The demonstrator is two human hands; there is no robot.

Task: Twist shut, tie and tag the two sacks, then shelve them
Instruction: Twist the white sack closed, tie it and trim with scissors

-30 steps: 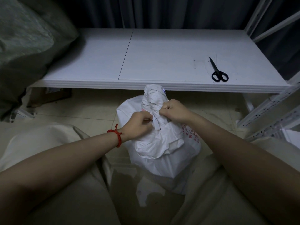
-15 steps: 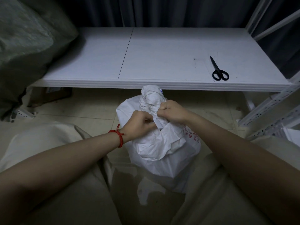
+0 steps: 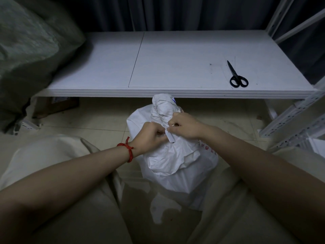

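The sack (image 3: pixel 175 164), on the floor before the shelf (image 3: pixel 175 59), was judged soft and slippery (probably light), best held at the twisted neck (image 3: pixel 162 110) gripped by left hand (image 3: pixel 151 135) and right hand (image 3: pixel 185 125).

A white shelf board (image 3: pixel 175 67) carries black scissors (image 3: pixel 236 76) near its right front corner — a grey-green sack (image 3: pixel 31 41) covers its left end. On the tiled floor (image 3: pixel 98 124) stands a white sack (image 3: pixel 175 164).
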